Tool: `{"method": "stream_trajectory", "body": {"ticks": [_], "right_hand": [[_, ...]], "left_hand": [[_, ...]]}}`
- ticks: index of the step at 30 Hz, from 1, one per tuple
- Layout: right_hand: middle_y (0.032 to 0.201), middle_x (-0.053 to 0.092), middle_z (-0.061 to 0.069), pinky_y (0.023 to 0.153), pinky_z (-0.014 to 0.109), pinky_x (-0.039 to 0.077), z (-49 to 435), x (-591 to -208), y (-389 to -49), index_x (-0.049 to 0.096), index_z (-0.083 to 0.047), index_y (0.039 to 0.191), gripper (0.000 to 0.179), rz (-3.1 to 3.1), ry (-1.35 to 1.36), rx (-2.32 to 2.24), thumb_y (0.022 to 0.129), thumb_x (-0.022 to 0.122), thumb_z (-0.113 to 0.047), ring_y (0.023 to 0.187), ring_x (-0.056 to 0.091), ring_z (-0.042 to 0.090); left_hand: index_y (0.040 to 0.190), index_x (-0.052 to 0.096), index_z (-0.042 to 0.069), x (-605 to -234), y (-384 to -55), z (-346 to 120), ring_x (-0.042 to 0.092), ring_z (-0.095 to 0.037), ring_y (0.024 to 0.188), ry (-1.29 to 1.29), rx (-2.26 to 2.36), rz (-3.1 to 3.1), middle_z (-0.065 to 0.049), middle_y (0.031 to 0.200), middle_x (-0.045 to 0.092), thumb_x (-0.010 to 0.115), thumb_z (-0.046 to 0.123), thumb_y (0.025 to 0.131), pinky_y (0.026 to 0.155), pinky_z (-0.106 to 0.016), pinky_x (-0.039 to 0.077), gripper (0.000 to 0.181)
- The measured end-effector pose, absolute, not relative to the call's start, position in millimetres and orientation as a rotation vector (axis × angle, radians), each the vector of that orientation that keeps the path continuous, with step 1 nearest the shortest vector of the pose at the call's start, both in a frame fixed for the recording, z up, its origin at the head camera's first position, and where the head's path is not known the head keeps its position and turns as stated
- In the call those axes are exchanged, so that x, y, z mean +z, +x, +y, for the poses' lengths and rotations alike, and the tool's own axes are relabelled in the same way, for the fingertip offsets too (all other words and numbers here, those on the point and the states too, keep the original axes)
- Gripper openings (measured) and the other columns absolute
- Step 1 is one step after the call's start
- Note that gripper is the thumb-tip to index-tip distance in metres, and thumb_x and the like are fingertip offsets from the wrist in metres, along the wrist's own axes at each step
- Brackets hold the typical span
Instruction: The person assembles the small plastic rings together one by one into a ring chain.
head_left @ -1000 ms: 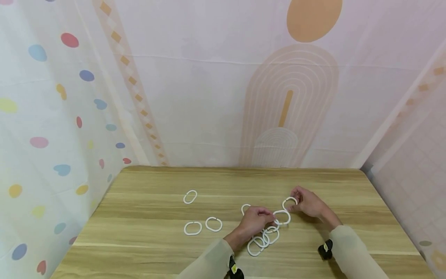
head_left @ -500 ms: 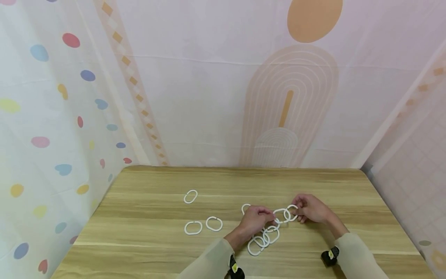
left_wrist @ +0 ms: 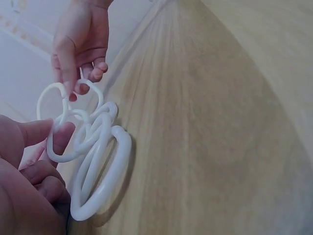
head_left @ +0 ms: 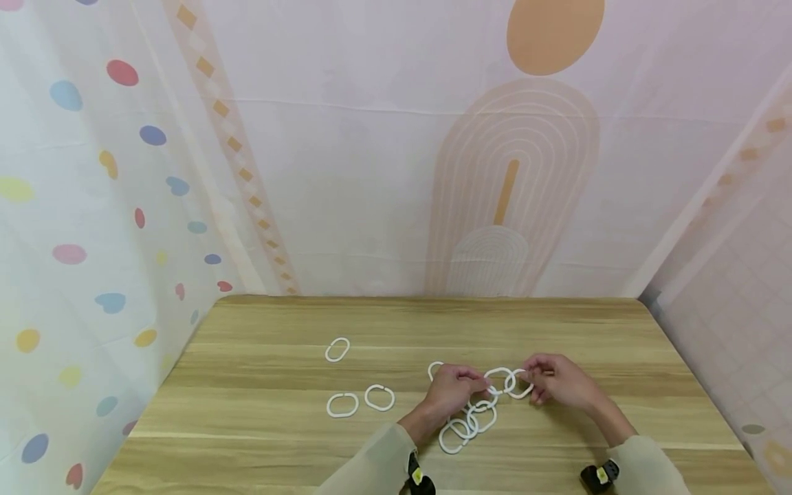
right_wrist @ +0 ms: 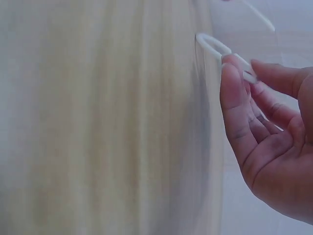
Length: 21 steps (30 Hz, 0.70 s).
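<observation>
My left hand (head_left: 454,392) pinches a white oval plastic link (head_left: 498,369) over the right half of the table. From it a chain of several white links (head_left: 494,417) trails down onto the wood, partly hidden by that hand. On the right, my right hand (head_left: 559,379) pinches another link (head_left: 518,398) between thumb and fingers, its near end looped through the left hand's link. The left wrist view shows the same chain (left_wrist: 100,191) bunched below the left fingers. Small gaps break the links' outlines.
Three loose white links, an upper one (head_left: 337,339), a lower one (head_left: 343,416) and one beside it (head_left: 379,410), lie on the wooden table (head_left: 260,371) to the left. One more link (head_left: 431,373) pokes out behind the left hand. A patterned curtain (head_left: 371,172) hangs behind.
The right hand has moved toward the person and slightly right, bringing its link lower and hooking it through the left hand's link. The left hand has stayed in place.
</observation>
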State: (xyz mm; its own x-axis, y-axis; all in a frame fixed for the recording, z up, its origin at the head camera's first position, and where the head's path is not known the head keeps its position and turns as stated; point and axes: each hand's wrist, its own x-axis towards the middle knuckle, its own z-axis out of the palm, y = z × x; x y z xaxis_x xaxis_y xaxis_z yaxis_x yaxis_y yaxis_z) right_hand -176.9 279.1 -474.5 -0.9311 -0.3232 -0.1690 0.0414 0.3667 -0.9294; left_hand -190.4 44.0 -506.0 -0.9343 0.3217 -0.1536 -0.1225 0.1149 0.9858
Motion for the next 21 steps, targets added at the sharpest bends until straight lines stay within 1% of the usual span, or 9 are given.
{"method": "stream_trajectory", "body": {"ticks": [5,11,16,21], "right_hand": [[0.089,0.063,0.017,0.062,0.034,0.058,275.7,-471.6,-166.0,0.060,0.010,0.105,0.018,2.349,-0.257,-1.589,0.099,0.057,-0.007,0.067,0.065,0.021],[0.087,0.065,0.020,0.060,0.034,0.058,267.0,-469.6,-155.6,0.063,0.008,0.101,0.017,2.408,-0.261,-1.613,0.095,0.063,-0.007,0.064,0.065,0.022],[0.085,0.066,0.018,0.058,0.033,0.057,260.6,-470.2,-150.1,0.063,0.007,0.099,0.012,2.446,-0.250,-1.611,0.095,0.062,-0.004,0.063,0.065,0.021],[0.079,0.066,0.013,0.057,0.031,0.056,255.7,-470.8,-147.4,0.064,0.008,0.097,0.009,2.495,-0.264,-1.612,0.094,0.061,0.000,0.061,0.065,0.016]], "left_hand": [[0.087,0.075,0.002,-505.0,-189.2,45.1,0.066,-0.009,0.065,0.171,1.901,2.067,-0.008,0.074,0.074,0.074,0.009,0.085,0.060,-0.020,0.048,0.008],[0.085,0.075,0.002,-505.7,-189.3,47.1,0.067,-0.010,0.065,0.125,1.916,2.081,-0.008,0.073,0.074,0.074,0.009,0.085,0.059,-0.020,0.048,0.007],[0.085,0.075,0.001,-506.0,-189.8,48.4,0.067,-0.011,0.065,0.086,1.951,2.079,-0.007,0.072,0.073,0.073,0.006,0.086,0.059,-0.021,0.048,0.005],[0.086,0.074,0.001,-506.0,-189.6,49.5,0.068,-0.011,0.065,0.048,1.971,2.087,-0.005,0.072,0.073,0.074,0.006,0.086,0.059,-0.021,0.049,0.006]]}}
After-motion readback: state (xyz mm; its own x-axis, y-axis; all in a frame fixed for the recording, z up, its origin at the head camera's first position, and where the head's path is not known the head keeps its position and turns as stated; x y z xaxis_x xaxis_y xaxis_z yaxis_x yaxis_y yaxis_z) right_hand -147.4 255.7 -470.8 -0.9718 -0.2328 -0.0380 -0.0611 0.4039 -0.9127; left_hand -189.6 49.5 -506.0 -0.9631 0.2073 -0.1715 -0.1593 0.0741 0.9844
